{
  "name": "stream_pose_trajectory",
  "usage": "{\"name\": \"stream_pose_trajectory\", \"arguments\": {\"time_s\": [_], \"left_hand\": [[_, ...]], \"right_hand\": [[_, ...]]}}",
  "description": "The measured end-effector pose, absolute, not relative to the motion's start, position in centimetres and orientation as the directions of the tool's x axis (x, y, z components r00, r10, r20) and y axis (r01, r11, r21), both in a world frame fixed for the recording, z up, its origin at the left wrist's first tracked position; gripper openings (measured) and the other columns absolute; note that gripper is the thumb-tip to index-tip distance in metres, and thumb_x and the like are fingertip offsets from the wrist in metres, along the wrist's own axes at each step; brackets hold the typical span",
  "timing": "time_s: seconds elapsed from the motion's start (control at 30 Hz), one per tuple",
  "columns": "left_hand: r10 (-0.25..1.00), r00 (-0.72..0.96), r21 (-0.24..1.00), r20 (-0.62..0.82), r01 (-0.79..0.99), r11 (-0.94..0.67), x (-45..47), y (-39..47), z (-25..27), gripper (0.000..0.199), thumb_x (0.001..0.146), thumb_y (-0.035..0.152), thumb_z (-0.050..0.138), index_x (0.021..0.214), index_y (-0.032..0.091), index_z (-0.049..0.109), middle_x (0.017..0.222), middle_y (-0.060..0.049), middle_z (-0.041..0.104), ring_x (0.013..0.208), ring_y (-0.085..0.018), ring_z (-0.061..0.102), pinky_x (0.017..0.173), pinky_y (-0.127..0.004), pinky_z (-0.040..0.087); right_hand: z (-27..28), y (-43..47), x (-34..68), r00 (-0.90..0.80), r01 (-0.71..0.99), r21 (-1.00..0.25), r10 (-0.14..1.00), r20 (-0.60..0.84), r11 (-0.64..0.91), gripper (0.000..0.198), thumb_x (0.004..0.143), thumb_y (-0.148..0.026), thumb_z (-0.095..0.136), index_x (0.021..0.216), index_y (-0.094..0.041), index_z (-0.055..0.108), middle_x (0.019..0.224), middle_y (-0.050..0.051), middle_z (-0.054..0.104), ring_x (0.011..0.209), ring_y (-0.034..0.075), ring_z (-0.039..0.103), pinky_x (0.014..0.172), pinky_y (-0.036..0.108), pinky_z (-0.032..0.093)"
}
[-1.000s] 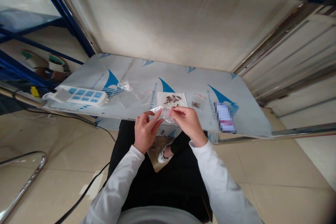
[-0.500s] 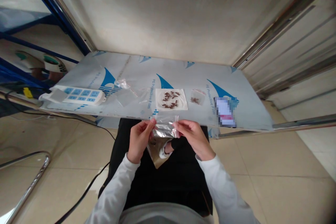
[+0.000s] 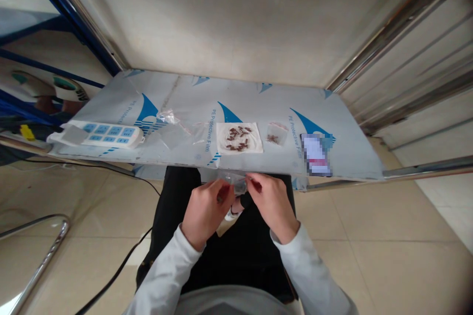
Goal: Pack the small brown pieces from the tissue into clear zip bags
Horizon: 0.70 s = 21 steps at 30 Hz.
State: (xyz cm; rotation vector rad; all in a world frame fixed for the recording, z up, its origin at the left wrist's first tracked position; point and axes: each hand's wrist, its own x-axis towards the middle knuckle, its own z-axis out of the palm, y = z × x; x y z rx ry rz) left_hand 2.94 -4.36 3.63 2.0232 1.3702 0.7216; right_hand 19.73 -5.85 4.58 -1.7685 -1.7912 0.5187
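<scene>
Between my hands, in front of the table's near edge, is a small clear zip bag [image 3: 239, 183]. My left hand [image 3: 211, 206] is closed with its fingertips pinching the bag's left side. On the right side, my right hand [image 3: 270, 200] grips it between thumb and fingers. Part of the bag is hidden behind the fingers. Just beyond them on the table lies a white square pad [image 3: 257, 146] carrying several small brown pieces [image 3: 237, 146]. To its right rests another small zip bag [image 3: 278, 133] with a few brown pieces inside.
A white power strip [image 3: 111, 135] lies on the table's left, with loose clear bags [image 3: 172, 130] beside it. A blurred-out phone [image 3: 317, 155] sits at the right near the edge. A black cable [image 3: 121, 266] hangs down to the floor on the left.
My hands have drawn closer together and turned inward around the clear zip bag, which now shows less. The view has shifted slightly. The things on the table have stayed put.
</scene>
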Motion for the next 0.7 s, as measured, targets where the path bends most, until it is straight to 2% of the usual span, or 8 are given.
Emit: {"name": "stream_pose_trajectory", "arguments": {"time_s": [0.07, 0.13, 0.23, 0.3, 0.4, 0.53, 0.63, 0.7], "left_hand": [[0.902, 0.391, 0.615, 0.183, 0.67, -0.415, 2.4, -4.3, 4.4, 0.017, 0.085, 0.027, 0.054, 0.071, 0.022, 0.061, 0.065, -0.002, 0.066, 0.063, -0.018, 0.062, 0.064, -0.03, 0.046], [0.857, 0.444, 0.545, 0.262, 0.665, -0.511, 2.0, -4.0, 5.0, 0.014, 0.079, 0.034, 0.062, 0.087, 0.022, 0.064, 0.088, -0.007, 0.07, 0.085, -0.025, 0.064, 0.078, -0.038, 0.047], [0.799, 0.503, 0.53, 0.328, 0.602, -0.597, 1.9, -3.3, 5.0, 0.084, 0.062, 0.052, 0.075, 0.132, 0.017, 0.045, 0.134, -0.018, 0.053, 0.121, -0.035, 0.049, 0.1, -0.05, 0.039], [0.779, 0.543, 0.571, 0.312, 0.549, -0.611, 2.1, -2.8, 4.3, 0.099, 0.059, 0.052, 0.078, 0.14, 0.016, 0.033, 0.138, -0.019, 0.049, 0.125, -0.035, 0.047, 0.104, -0.05, 0.036], [0.82, 0.518, 0.683, 0.244, 0.509, -0.525, 2.5, -2.5, 3.3, 0.07, 0.067, 0.037, 0.076, 0.128, 0.022, 0.046, 0.115, -0.011, 0.065, 0.107, -0.027, 0.061, 0.094, -0.04, 0.047], [0.912, 0.355, 0.795, 0.207, 0.482, -0.368, 2.3, -2.6, 2.5, 0.034, 0.074, 0.033, 0.071, 0.105, 0.024, 0.058, 0.092, -0.003, 0.07, 0.085, -0.02, 0.066, 0.078, -0.03, 0.052], [0.946, 0.262, 0.823, 0.189, 0.483, -0.298, 2.0, -2.7, 2.0, 0.028, 0.076, 0.037, 0.07, 0.097, 0.023, 0.059, 0.079, -0.001, 0.069, 0.075, -0.018, 0.066, 0.073, -0.028, 0.051], [0.95, 0.253, 0.825, 0.18, 0.488, -0.286, 1.8, -2.8, 1.6, 0.027, 0.076, 0.036, 0.07, 0.097, 0.023, 0.059, 0.077, 0.0, 0.068, 0.074, -0.017, 0.066, 0.072, -0.027, 0.051]], "right_hand": [[4.9, -5.8, 19.8, 0.03, 0.792, -0.609, 0.994, 0.101, 0.038, 0.016, 0.086, -0.019, 0.055, 0.082, -0.021, 0.07, 0.073, 0.005, 0.072, 0.064, 0.021, 0.067, 0.063, 0.029, 0.048], [5.4, -5.8, 19.5, 0.006, 0.769, -0.637, 0.996, 0.087, 0.051, 0.017, 0.085, -0.019, 0.055, 0.075, -0.021, 0.068, 0.067, 0.004, 0.07, 0.059, 0.018, 0.064, 0.059, 0.027, 0.046], [6.2, -5.9, 18.8, -0.02, 0.703, -0.708, 0.997, 0.071, 0.064, 0.018, 0.084, -0.02, 0.057, 0.068, -0.021, 0.066, 0.059, 0.001, 0.066, 0.051, 0.015, 0.06, 0.053, 0.024, 0.044], [6.6, -6.0, 18.2, -0.048, 0.661, -0.747, 0.998, 0.05, 0.069, 0.018, 0.083, -0.019, 0.057, 0.067, -0.021, 0.066, 0.057, 0.0, 0.065, 0.049, 0.014, 0.059, 0.052, 0.024, 0.043], [6.9, -5.8, 17.8, -0.089, 0.614, -0.786, 0.996, 0.03, 0.078, 0.019, 0.084, -0.019, 0.057, 0.068, -0.02, 0.067, 0.059, -0.001, 0.066, 0.05, 0.013, 0.059, 0.053, 0.023, 0.045], [6.0, -3.2, 19.1, -0.108, 0.533, -0.836, 0.99, 0.09, 0.134, 0.014, 0.087, -0.026, 0.058, 0.088, -0.021, 0.07, 0.078, 0.002, 0.072, 0.065, 0.015, 0.065, 0.063, 0.025, 0.051], [3.3, 1.1, 20.7, -0.078, 0.659, -0.723, 0.975, 0.208, 0.207, 0.013, 0.084, -0.024, 0.062, 0.094, -0.018, 0.069, 0.09, 0.006, 0.07, 0.076, 0.017, 0.065, 0.073, 0.029, 0.052], [1.1, 4.2, 21.3, -0.18, 0.756, -0.598, 0.962, 0.204, 0.268, 0.015, 0.082, -0.015, 0.063, 0.095, -0.017, 0.069, 0.094, 0.007, 0.068, 0.084, 0.019, 0.065, 0.079, 0.032, 0.051]]}}
